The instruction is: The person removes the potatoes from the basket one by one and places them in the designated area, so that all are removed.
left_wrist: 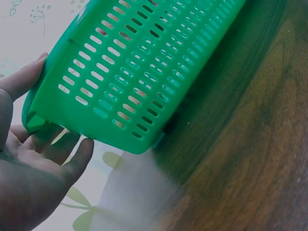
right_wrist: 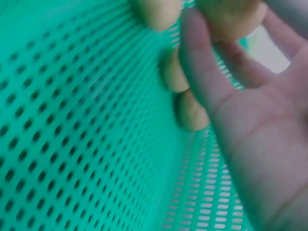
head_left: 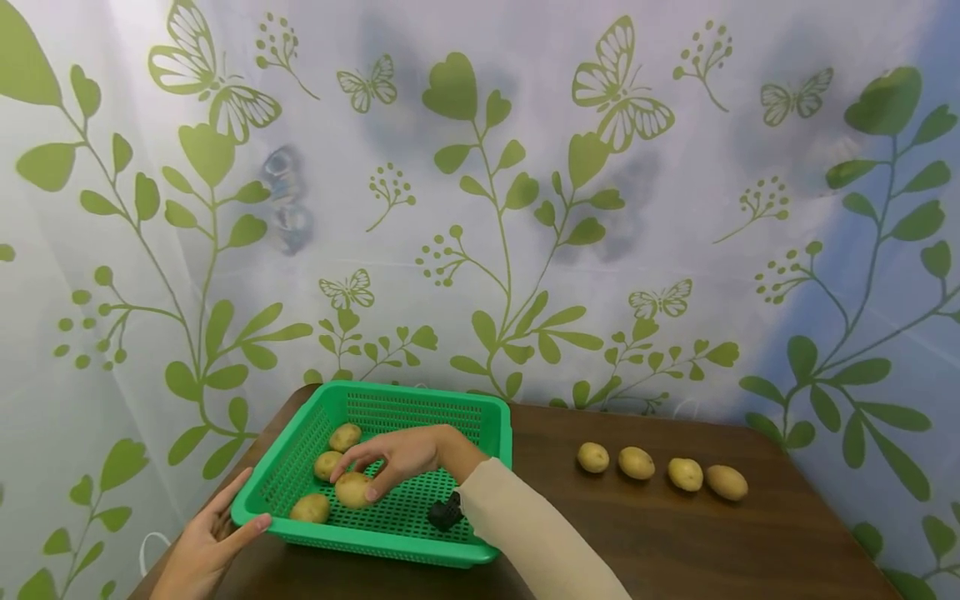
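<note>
A green perforated plastic basket (head_left: 375,546) stands on the table, with my left hand (head_left: 206,537) gripping the rim at its front left corner. In the left wrist view, the left hand (left_wrist: 43,154) has its thumb and fingers on either side of that rim. Inside the basket, my right hand (head_left: 401,460) pinches a potato (head_left: 352,490) between thumb and fingers. The same held potato (right_wrist: 231,19) is partly cut off in the right wrist view. Three more potatoes lie along the basket's left side: a rear one (head_left: 346,437), a middle one (head_left: 327,466) and a front one (head_left: 310,508).
To the right of the basket, several potatoes (head_left: 636,463) lie in a row on the dark brown wooden table (head_left: 675,546). A white curtain (head_left: 525,250) with green leaves and butterflies hangs behind the table. A small black device (head_left: 446,512) is at my right wrist.
</note>
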Demonstrator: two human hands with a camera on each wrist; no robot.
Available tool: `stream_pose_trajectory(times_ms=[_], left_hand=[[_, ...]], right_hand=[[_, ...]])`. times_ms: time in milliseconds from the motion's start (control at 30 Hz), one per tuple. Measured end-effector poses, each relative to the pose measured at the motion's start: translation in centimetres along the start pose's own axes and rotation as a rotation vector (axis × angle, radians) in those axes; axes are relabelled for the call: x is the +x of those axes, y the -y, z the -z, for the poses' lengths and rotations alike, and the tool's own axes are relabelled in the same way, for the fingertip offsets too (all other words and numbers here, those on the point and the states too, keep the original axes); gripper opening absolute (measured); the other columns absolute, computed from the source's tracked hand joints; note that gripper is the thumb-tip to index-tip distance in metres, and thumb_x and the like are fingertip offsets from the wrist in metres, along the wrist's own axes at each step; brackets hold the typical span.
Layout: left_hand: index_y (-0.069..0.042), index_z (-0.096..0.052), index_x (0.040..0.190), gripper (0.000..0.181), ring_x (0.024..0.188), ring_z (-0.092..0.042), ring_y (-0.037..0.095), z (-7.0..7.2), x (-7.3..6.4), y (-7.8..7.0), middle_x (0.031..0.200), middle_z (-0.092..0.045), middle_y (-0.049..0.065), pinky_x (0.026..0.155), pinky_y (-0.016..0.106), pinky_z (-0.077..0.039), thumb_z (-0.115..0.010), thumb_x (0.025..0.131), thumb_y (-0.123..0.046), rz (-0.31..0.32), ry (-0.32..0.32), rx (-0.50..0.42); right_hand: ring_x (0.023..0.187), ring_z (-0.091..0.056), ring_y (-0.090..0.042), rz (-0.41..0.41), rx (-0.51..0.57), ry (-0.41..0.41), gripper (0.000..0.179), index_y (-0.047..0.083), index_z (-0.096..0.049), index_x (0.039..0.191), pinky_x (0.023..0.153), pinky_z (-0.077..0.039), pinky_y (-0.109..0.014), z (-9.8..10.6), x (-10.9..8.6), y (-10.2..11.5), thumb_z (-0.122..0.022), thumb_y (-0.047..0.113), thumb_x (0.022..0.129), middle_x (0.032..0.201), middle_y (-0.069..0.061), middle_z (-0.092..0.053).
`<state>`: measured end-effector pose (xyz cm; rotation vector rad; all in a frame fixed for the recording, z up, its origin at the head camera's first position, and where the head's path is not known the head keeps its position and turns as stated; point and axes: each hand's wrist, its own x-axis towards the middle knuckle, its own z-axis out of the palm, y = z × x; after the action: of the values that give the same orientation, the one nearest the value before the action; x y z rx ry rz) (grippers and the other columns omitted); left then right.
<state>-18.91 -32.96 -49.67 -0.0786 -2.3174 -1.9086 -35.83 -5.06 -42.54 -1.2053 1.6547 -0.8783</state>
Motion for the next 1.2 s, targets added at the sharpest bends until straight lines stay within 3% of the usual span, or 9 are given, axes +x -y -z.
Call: stream_pose_trajectory(times_ms=[100,167,567,667,767,833,867,1033,1200], left_hand=[[0.003,-0.009,0.164,0.078,0.111,-0.047,-0.019,-0.1,0.0,-0.1,0.16,-0.023,0.029,0.086,0.016,-0.053,-0.06,0.107,-0.013,0.008,0.016,0.019],[0.003,-0.008,0.164,0.078,0.11,-0.046,-0.021,-0.1,0.1,-0.1,0.161,-0.017,0.035,0.086,0.016,-0.052,-0.06,0.108,-0.014,0.011,0.024,0.028],[0.003,-0.011,0.164,0.076,0.114,-0.046,-0.019,-0.4,0.0,-0.3,0.159,-0.019,0.035,0.088,0.015,-0.051,-0.06,0.108,-0.012,-0.016,0.019,0.031],[0.004,-0.011,0.164,0.076,0.114,-0.048,-0.017,-0.4,0.1,-0.3,0.157,-0.031,0.021,0.088,0.016,-0.052,-0.06,0.107,-0.01,-0.026,0.013,0.01],[0.006,-0.011,0.163,0.077,0.114,-0.049,-0.016,-0.4,0.1,-0.2,0.145,-0.043,-0.009,0.088,0.016,-0.052,-0.06,0.106,-0.008,-0.037,0.008,-0.023],[0.006,-0.012,0.163,0.077,0.114,-0.051,-0.015,-0.4,0.1,-0.1,0.134,-0.043,-0.024,0.087,0.016,-0.053,-0.061,0.106,-0.007,-0.036,0.0,-0.043],[0.006,-0.012,0.163,0.077,0.114,-0.051,-0.015,-0.4,0.2,-0.1,0.133,-0.044,-0.026,0.087,0.016,-0.053,-0.061,0.106,-0.007,-0.037,-0.002,-0.042],[0.005,-0.014,0.163,0.076,0.113,-0.05,-0.016,-0.4,0.0,0.1,0.14,-0.043,-0.013,0.087,0.016,-0.053,-0.062,0.106,-0.008,-0.039,-0.014,-0.014],[0.005,-0.013,0.163,0.077,0.112,-0.051,-0.016,-0.2,-0.1,0.0,0.128,-0.045,-0.032,0.086,0.017,-0.054,-0.062,0.106,-0.009,-0.026,-0.017,-0.015]], right_hand=[[0.134,-0.04,-0.004,0.03,0.01,0.002,0.054,0.008,-0.051,0.15,0.099,-0.053,-0.031,0.2,-0.3,0.1,-0.067,-0.003,0.099,0.152,0.012,-0.041],[0.133,-0.041,-0.003,0.035,-0.001,-0.002,0.053,0.007,-0.051,0.149,0.1,-0.051,-0.029,0.3,-0.5,0.3,-0.067,-0.003,0.099,0.151,0.011,-0.043],[0.129,-0.045,-0.003,-0.004,-0.112,-0.028,0.053,0.008,-0.054,0.149,0.102,-0.048,-0.026,0.9,-3.0,0.9,-0.071,0.002,0.099,0.141,0.013,-0.049],[0.13,-0.044,-0.004,-0.004,-0.112,-0.04,0.054,0.007,-0.054,0.149,0.102,-0.049,-0.027,1.0,-3.5,1.4,-0.071,0.002,0.098,0.143,0.011,-0.049],[0.13,-0.044,-0.004,-0.005,-0.105,-0.054,0.053,0.008,-0.055,0.148,0.101,-0.05,-0.028,1.0,-4.0,1.6,-0.071,0.002,0.099,0.143,0.01,-0.048],[0.13,-0.044,-0.005,-0.004,-0.106,-0.059,0.052,0.008,-0.055,0.148,0.101,-0.05,-0.028,1.1,-4.3,1.7,-0.071,0.002,0.099,0.144,0.009,-0.048],[0.13,-0.044,-0.006,-0.008,-0.103,-0.062,0.051,0.009,-0.056,0.148,0.1,-0.051,-0.029,1.1,-4.6,1.7,-0.07,0.002,0.099,0.144,0.009,-0.048],[0.128,-0.045,-0.006,-0.025,-0.116,-0.075,0.051,0.012,-0.058,0.146,0.098,-0.052,-0.029,1.4,-5.6,1.8,-0.071,0.002,0.098,0.142,0.01,-0.049],[0.127,-0.047,-0.008,-0.028,-0.115,-0.076,0.052,0.01,-0.057,0.147,0.097,-0.053,-0.031,1.5,-6.5,1.9,-0.071,0.002,0.098,0.14,0.008,-0.051]])
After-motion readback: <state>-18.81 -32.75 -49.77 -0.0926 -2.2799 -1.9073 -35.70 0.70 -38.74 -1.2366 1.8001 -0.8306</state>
